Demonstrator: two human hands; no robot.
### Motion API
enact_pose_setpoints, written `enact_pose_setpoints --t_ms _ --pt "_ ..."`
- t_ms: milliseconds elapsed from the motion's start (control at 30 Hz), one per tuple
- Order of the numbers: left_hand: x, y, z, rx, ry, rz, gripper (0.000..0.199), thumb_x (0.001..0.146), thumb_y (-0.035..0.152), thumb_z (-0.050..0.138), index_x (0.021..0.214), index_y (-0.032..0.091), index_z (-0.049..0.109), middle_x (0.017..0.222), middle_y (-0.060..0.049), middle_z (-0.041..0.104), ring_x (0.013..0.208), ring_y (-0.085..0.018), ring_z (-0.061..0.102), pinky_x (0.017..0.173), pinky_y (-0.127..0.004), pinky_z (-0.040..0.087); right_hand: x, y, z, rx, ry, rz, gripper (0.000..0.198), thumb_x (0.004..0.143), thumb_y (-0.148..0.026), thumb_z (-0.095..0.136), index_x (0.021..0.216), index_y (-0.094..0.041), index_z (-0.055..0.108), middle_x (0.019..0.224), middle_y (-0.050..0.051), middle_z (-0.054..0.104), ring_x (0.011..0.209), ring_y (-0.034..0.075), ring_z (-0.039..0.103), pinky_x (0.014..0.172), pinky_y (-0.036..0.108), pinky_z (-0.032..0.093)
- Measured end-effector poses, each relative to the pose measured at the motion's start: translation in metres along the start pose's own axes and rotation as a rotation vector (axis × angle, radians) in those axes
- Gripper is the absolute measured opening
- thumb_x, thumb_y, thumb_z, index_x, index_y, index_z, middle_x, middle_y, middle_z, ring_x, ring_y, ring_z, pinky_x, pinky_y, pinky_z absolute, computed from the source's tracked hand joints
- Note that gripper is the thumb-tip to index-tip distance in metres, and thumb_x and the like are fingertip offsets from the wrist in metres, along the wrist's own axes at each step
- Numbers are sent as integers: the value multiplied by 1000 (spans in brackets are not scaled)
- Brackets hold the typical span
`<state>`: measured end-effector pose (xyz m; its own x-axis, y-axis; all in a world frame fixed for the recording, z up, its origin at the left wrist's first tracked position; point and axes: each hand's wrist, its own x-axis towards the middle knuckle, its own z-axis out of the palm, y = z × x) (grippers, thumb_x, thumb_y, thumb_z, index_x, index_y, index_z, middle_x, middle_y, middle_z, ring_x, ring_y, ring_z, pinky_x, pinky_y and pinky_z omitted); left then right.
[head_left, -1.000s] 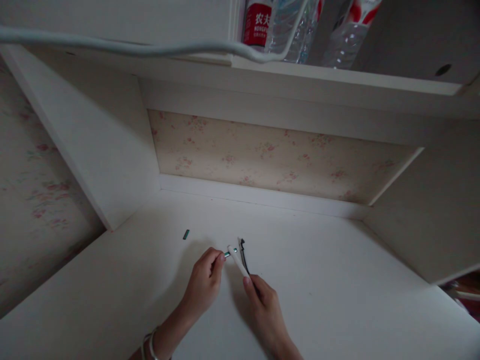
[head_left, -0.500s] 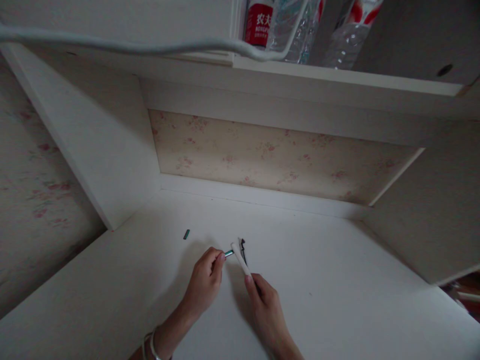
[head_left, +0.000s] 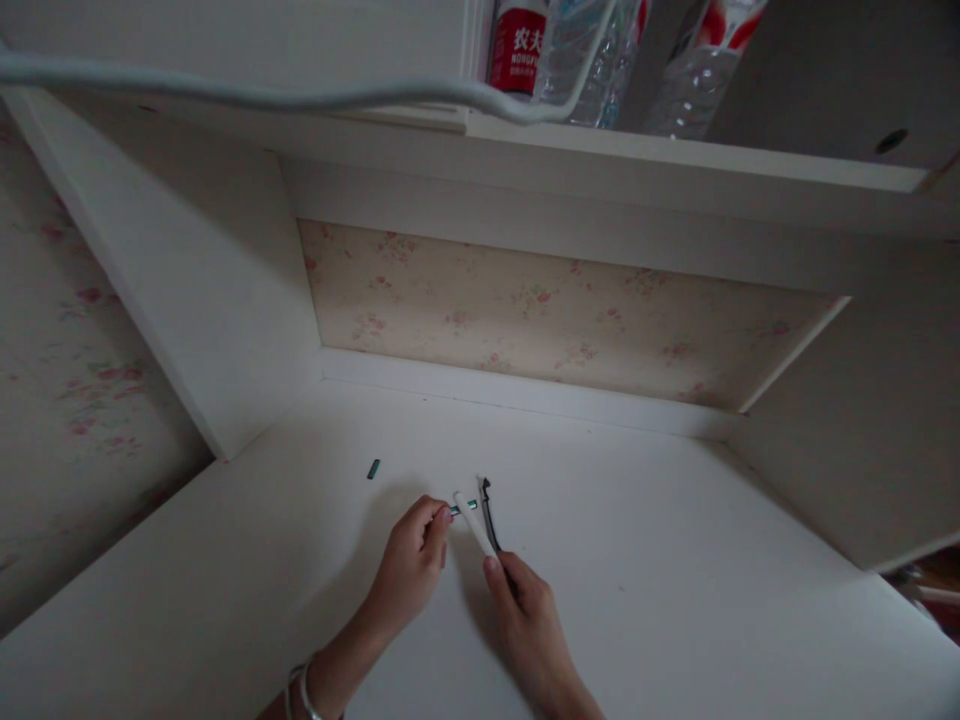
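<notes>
Between the fingertips of my left hand [head_left: 414, 548] is a small thin green-and-silver strip [head_left: 469, 505], its free end crossing behind a white rod-shaped tool [head_left: 475, 525]. My right hand [head_left: 528, 605] is closed round the lower part of that tool, whose tip points up and left. Beside the rod a slim black arm [head_left: 490, 512] with a hooked end rises from the same hand. Whether it is joined to the rod is hidden by the fingers. A second small dark strip [head_left: 373, 469] lies on the white tabletop [head_left: 675, 560], left of and beyond my hands.
Side panels [head_left: 172, 260] stand at left and right of the tabletop, with a flowered wall [head_left: 525, 310] behind. Overhead is a shelf [head_left: 675, 155] holding plastic bottles [head_left: 517, 50]. A pale cable [head_left: 300, 97] hangs across its front.
The white tool in my right hand has shifted slightly left along the strip, so the strip's end now shows past it. The gap between rod and black arm is wider. My left hand has barely moved.
</notes>
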<state>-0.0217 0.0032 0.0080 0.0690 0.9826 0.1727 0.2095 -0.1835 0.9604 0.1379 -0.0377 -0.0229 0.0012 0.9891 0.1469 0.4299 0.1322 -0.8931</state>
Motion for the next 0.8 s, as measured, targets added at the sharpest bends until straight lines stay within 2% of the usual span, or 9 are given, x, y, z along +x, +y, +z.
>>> enact_pose_setpoints --t_ms 133,367,500,700,800 --pt "3 -1 -2 -57 46 -48 31 91 44 38 81 18 51 46 8 38 39 -8 36 40 -19 28 -1 1 1 -5 -13 -9 39 93 -46 41 72 -17 57 63 -1 50 60 14 44 54 22 31" --pt "1 -1 -1 -42 6 -25 31 91 44 39 79 18 51 49 7 41 43 -9 40 43 -19 31 -3 1 3 2 -17 -37 37 94 -43 42 74 -17 60 64 -1 54 60 13 46 54 21 32" --pt "2 0 -3 -58 60 -49 31 91 44 38 81 18 50 47 8 39 41 -9 38 41 -18 29 -4 1 5 12 -21 -36 37 94 -44 43 74 -17 60 65 -1 55 60 13 47 53 21 32" --pt "-1 3 2 -42 -10 -29 29 90 42 41 75 19 50 49 7 40 42 -9 38 43 -19 30 -5 -2 5 16 -2 -46 38 93 -44 44 72 -17 61 63 -1 55 58 13 47 52 21 32" --pt "-1 2 1 -71 17 -45 29 90 43 40 79 19 51 49 7 40 42 -10 38 42 -19 30 -5 -2 5 26 -5 -48 40 93 -46 43 74 -17 62 64 0 56 59 14 48 52 22 33"
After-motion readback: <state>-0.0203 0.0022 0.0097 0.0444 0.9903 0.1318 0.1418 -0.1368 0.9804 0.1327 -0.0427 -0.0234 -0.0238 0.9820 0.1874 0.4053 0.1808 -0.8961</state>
